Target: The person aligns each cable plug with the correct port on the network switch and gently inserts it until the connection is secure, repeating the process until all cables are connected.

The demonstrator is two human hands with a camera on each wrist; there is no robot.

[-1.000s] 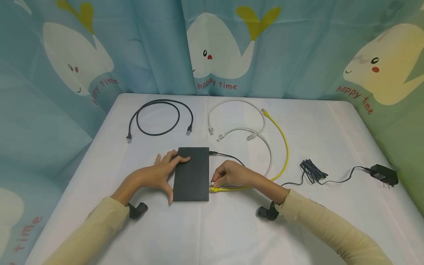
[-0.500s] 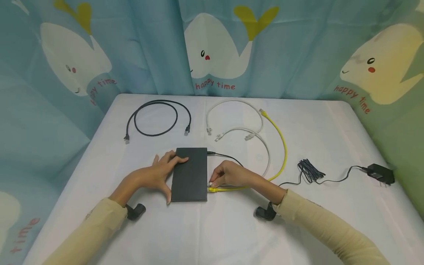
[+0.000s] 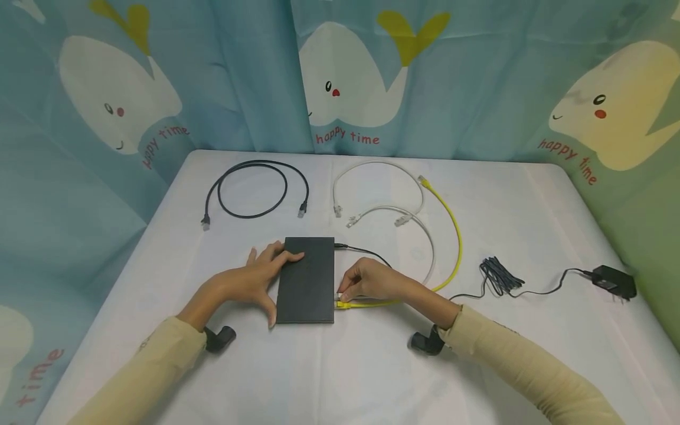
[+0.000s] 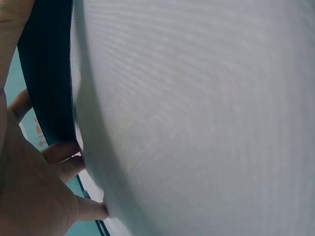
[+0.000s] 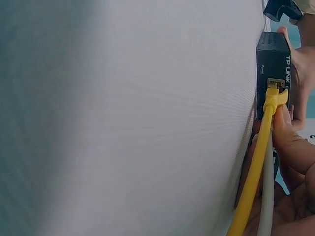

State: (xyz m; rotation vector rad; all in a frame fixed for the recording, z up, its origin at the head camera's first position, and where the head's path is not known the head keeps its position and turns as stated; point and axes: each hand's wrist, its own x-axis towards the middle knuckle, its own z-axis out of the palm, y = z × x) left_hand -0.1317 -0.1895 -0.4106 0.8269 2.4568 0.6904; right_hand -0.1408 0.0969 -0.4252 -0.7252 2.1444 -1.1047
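Note:
A flat black TP-LINK network switch (image 3: 306, 280) lies on the table. My left hand (image 3: 254, 282) spreads against its left side, one finger over the top and the thumb at the near left corner. In the right wrist view, a yellow Ethernet cable (image 5: 257, 172) has its plug at a port on the switch's side. Beside it my right hand (image 3: 374, 280) pinches the plug end of a white Ethernet cable (image 5: 267, 196) against that same side. The fingers mostly hide this plug; how deep it sits, I cannot tell. A black power lead (image 3: 366, 251) enters the far right corner.
A black Ethernet cable (image 3: 252, 216) lies coiled at the back left. Another white cable (image 3: 379, 162) curves at the back middle, near the yellow cable's free end. To the right are a bundled power cord (image 3: 501, 276) and a black adapter (image 3: 613, 281).
The view shifts slightly with the head. Both hands stay almost where they were, the left against the switch and the right at the white cable's plug.

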